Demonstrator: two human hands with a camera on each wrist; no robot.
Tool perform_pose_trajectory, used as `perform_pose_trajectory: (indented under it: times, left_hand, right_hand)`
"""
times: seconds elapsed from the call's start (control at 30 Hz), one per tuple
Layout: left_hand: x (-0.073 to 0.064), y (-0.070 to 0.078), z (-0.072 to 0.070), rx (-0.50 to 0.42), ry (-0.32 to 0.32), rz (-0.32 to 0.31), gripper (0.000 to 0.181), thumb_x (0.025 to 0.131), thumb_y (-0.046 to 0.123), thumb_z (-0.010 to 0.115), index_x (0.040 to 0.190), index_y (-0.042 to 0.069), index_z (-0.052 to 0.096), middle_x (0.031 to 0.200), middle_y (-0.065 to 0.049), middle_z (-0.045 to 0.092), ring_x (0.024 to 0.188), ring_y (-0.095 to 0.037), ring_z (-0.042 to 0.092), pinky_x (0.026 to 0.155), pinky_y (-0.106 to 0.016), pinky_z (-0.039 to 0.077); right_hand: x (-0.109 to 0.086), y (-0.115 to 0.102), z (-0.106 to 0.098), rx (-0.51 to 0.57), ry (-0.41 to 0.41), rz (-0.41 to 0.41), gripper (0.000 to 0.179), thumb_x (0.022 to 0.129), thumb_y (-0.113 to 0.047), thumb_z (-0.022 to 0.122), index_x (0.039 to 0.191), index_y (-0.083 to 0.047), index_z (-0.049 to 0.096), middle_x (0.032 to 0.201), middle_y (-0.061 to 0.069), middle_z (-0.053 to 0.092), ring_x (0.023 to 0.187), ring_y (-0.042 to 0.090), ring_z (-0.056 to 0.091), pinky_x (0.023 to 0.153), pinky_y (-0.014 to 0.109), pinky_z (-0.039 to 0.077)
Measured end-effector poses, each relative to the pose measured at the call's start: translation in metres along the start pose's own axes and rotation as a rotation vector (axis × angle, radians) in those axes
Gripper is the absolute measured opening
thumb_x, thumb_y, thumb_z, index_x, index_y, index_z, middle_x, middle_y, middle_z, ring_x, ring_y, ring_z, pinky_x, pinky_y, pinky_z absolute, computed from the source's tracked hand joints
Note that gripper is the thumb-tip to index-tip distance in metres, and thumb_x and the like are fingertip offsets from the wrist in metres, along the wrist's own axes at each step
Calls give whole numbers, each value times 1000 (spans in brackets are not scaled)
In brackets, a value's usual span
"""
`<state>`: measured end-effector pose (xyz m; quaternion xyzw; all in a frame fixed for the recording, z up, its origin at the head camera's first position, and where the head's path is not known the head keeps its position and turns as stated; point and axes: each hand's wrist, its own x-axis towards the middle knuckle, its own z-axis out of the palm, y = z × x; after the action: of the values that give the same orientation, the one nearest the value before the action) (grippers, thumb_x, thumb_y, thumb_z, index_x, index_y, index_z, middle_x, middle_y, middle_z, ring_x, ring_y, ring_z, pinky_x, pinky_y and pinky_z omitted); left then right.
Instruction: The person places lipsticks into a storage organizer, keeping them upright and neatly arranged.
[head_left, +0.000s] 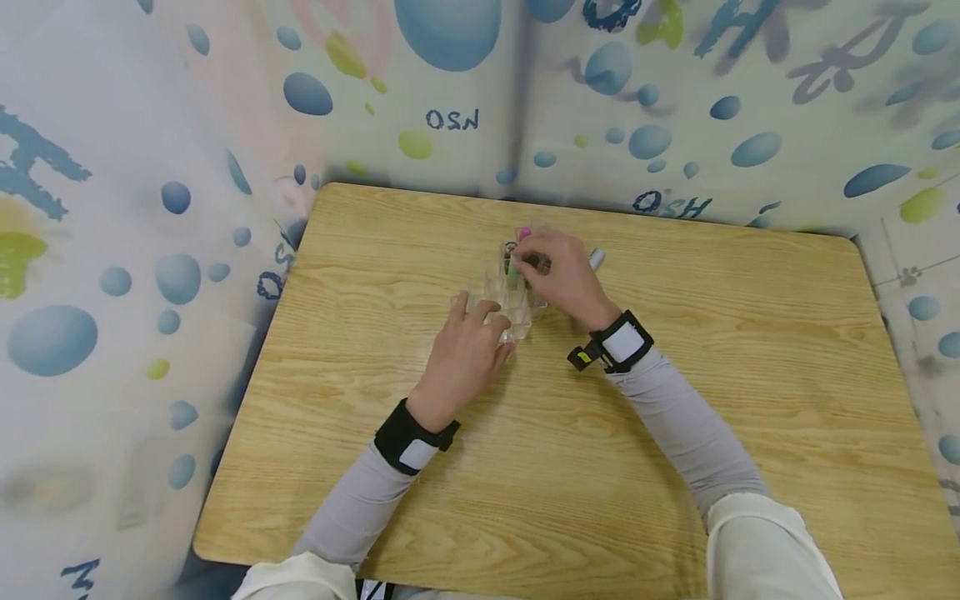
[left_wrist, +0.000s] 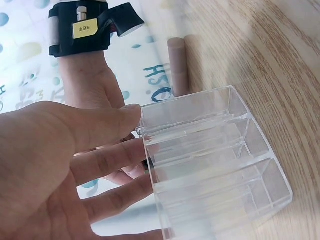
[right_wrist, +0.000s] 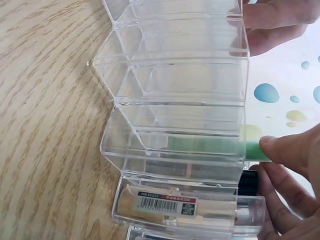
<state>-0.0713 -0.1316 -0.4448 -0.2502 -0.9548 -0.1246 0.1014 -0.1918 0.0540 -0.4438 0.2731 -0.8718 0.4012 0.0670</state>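
A clear plastic organizer (head_left: 519, 310) with a row of slanted compartments stands on the table. My left hand (head_left: 467, 350) rests at its near end, fingers fairly straight and spread over the rim, thumb at a corner. The compartments (left_wrist: 200, 112) beside this hand hold nothing visible. At the far end my right hand (head_left: 564, 271) pinches the top of a green tube (right_wrist: 215, 146), whose lower part shows through a compartment wall. Beside it are a black-capped tube (right_wrist: 248, 183) and a clear-capped cosmetic tube (right_wrist: 167, 206) with a barcode label.
A small greyish cylindrical tube (head_left: 597, 258) stands just right of the right hand; it looks mauve in the left wrist view. Something pink (head_left: 524, 233) shows at the organizer's far end. A patterned curtain (head_left: 450, 142) hangs behind the wooden table (head_left: 712, 333).
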Motion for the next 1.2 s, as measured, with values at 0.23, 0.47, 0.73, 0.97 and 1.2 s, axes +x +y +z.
perform_pose_trajectory:
  times: [0.23, 0.47, 0.73, 0.97, 1.2]
  left_hand:
    - [1, 1, 0, 4, -20, -1, 26, 95, 28, 73, 108, 6, 76, 124, -16, 70, 124, -32, 62, 121, -55, 33]
    - [0, 2, 1, -7, -14, -11, 26, 95, 27, 73, 109, 6, 76, 124, -16, 70, 123, -34, 63, 120, -56, 33]
    - [0, 3, 2, -12, -5, -6, 25, 95, 27, 73, 108, 5, 76, 124, -17, 69, 122, -35, 63, 120, -56, 34]
    - [1, 2, 1, 1, -12, -2, 27, 94, 28, 73, 109, 6, 77, 124, -16, 70, 122, -37, 63, 120, -56, 34]
    - [3, 0, -2, -22, -26, -14, 28, 94, 27, 74, 111, 5, 77, 124, -17, 70, 122, -39, 63, 119, -55, 36]
  right_hand:
    - [-1, 1, -1, -14, -14, 2, 16, 92, -10, 76, 105, -1, 80, 103, 8, 72, 87, 20, 63, 71, 34, 52]
    - [-2, 0, -1, -20, -22, 11, 17, 93, -11, 75, 106, -1, 80, 108, 9, 73, 89, 19, 63, 71, 34, 53]
    - [-6, -4, -8, -16, -16, -19, 14, 93, -9, 74, 104, -2, 80, 102, 7, 73, 85, 19, 60, 71, 34, 50]
    - [-20, -11, -22, -21, 59, -103, 12, 93, -8, 73, 99, -1, 80, 101, 8, 73, 92, 23, 67, 78, 41, 53]
    - [-41, -10, -33, -14, 114, -104, 11, 91, -5, 75, 99, 0, 80, 107, 11, 76, 95, 24, 70, 75, 45, 56]
